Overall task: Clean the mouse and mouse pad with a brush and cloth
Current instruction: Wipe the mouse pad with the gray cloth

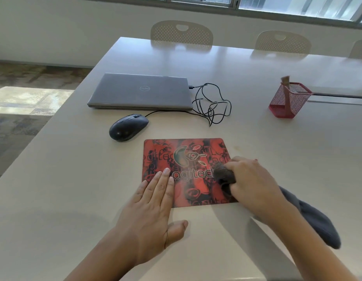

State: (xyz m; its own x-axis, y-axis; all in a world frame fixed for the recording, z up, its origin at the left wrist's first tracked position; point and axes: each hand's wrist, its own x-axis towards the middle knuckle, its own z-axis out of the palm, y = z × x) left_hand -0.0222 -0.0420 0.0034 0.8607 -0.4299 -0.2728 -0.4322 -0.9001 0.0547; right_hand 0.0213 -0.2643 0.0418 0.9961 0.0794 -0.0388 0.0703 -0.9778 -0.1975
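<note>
A red and black mouse pad [186, 159] lies flat on the white table in front of me. My left hand [153, 207] presses on its near left corner with straight fingers. My right hand [251, 181] grips a dark grey cloth [224, 175] bunched against the pad's right side. The rest of the cloth trails behind my wrist toward the lower right. A black wired mouse [128, 127] sits on the table just beyond the pad's far left corner. A brush [286, 86] stands in a red mesh holder [288, 101] at the far right.
A closed grey laptop [141, 91] lies behind the mouse, with the tangled black cable [213, 104] beside it. The table's left edge [54, 116] runs diagonally with floor beyond. Chairs [181, 33] line the far side.
</note>
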